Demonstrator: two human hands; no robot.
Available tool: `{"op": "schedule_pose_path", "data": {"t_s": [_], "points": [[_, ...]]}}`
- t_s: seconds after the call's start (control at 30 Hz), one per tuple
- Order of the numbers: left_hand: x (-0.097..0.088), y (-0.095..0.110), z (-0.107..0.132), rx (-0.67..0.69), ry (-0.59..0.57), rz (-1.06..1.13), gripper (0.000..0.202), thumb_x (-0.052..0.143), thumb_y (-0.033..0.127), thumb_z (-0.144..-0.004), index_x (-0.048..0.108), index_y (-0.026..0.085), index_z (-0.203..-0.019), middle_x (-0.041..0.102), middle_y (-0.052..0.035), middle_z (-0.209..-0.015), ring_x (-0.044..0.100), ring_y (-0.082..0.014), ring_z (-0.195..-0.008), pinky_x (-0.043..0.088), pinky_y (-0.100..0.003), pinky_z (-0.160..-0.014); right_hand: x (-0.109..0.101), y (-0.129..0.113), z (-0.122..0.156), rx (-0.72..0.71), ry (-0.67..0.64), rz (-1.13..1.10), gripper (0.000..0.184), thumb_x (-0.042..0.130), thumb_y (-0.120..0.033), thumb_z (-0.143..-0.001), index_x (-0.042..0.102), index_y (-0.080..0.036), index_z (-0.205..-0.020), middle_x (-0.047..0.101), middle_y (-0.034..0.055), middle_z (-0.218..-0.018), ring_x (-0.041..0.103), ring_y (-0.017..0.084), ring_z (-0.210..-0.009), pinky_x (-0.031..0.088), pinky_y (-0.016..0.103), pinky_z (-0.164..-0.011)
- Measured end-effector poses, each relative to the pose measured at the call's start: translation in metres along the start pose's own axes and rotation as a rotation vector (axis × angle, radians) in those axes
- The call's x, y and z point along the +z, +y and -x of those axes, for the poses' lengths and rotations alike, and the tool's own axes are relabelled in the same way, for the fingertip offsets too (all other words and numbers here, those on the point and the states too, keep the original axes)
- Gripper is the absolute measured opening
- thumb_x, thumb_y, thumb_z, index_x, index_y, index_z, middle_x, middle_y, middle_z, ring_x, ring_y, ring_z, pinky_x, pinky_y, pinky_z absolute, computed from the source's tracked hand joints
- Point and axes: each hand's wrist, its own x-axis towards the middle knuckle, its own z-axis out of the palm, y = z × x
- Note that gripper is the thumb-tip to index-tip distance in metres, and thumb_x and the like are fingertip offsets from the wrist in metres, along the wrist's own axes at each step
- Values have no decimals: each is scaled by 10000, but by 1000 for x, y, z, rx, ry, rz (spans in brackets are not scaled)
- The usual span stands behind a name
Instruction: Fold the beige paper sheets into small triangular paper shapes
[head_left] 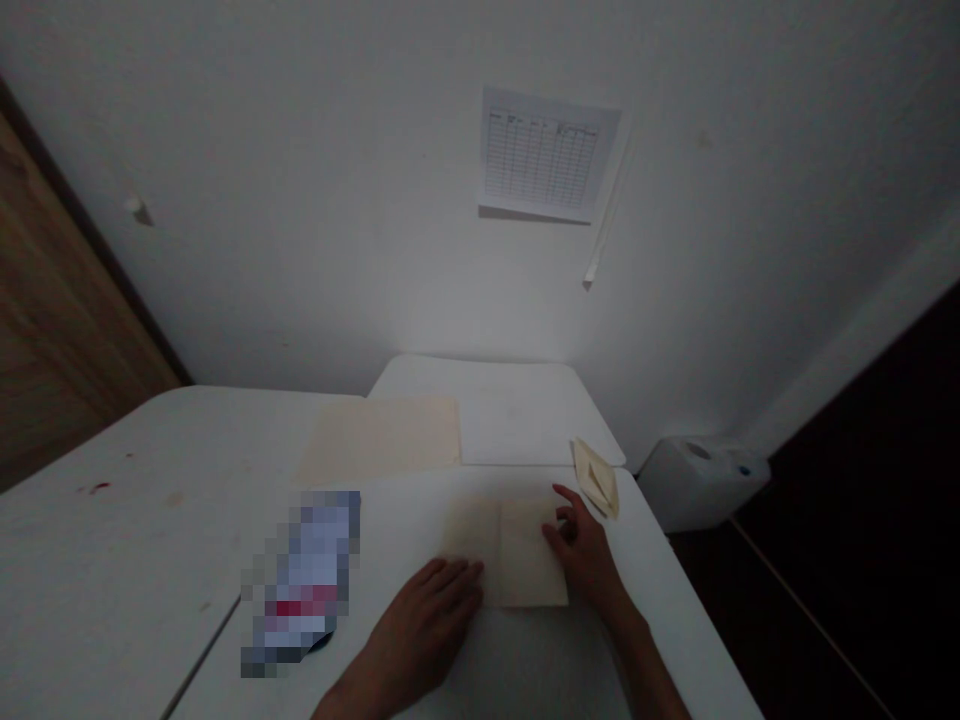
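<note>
A cream sheet of paper with a vertical crease near its middle lies on the white table in front of me. My left hand rests palm down at the sheet's left edge, fingers stretched out and lying flat. Over the right edge is my right hand, its index finger raised and apart from the thumb, the other fingers curled. Nothing shows between its fingers. Just beyond that hand sits a small folded cream paper piece.
Another flat cream sheet lies farther back on the white table. A blurred-out item is at the left. A printed chart hangs on the wall. Beyond the table's right edge stands a white plastic container.
</note>
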Motion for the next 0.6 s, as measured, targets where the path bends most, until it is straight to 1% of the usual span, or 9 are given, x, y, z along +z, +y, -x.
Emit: {"op": "schedule_pose_path", "data": {"t_s": [0.07,0.1,0.2,0.27,0.37,0.43,0.5,0.6], "points": [[0,1,-1,-24,-3,21,418,483,41,-788,581,180,-1169,610,-91,-1287,599,-266,-1131,487,-460,-956,1,-1,0,6,16,17,573,604,-302,-772,475,-192,-1319,624,39,-910,565,137,-621,465,295,-630],[-1,1,-2,-34,-3,32,412,488,58,-799,575,183,-1181,597,-91,-1303,585,-270,-1151,479,-467,-966,1,-2,0,11,8,12,580,606,-300,-772,468,-194,-1326,631,36,-893,570,140,-619,466,295,-629],[-4,0,-1,-44,6,69,434,518,139,-819,534,198,-1249,507,-95,-1401,494,-287,-1258,423,-501,-1023,1,-6,0,29,-61,-65,618,599,-302,-785,410,-188,-1361,643,12,-798,587,152,-616,459,279,-596],[-5,-1,1,-31,4,99,506,546,172,-799,493,207,-1301,453,-91,-1445,442,-291,-1303,394,-510,-1048,0,-7,1,54,-108,-150,652,600,-319,-789,364,-181,-1382,653,5,-762,599,161,-612,452,269,-565],[-5,-2,2,-16,-8,122,610,562,139,-729,467,209,-1327,433,-93,-1459,431,-291,-1312,384,-508,-1054,-4,-6,0,95,-119,-214,692,617,-339,-785,336,-173,-1395,651,-7,-721,601,164,-600,446,266,-552],[-4,-3,3,-12,9,120,630,556,96,-675,495,202,-1293,457,-103,-1440,450,-297,-1296,384,-514,-1047,-7,-4,-1,101,-108,-194,706,635,-345,-778,343,-167,-1396,631,-23,-678,590,162,-585,441,266,-548],[-3,-3,2,-9,36,114,582,544,67,-656,545,203,-1221,516,-100,-1392,489,-292,-1262,390,-507,-1038,-9,-2,-2,95,-93,-154,706,651,-347,-770,361,-167,-1388,638,-17,-697,587,161,-584,452,274,-557],[-1,-2,1,-3,44,93,460,523,59,-711,589,214,-1140,625,-73,-1268,575,-263,-1165,428,-465,-1004,-9,1,-2,41,-25,-34,651,659,-331,-768,419,-191,-1357,682,36,-871,599,164,-619,495,316,-623]]}}
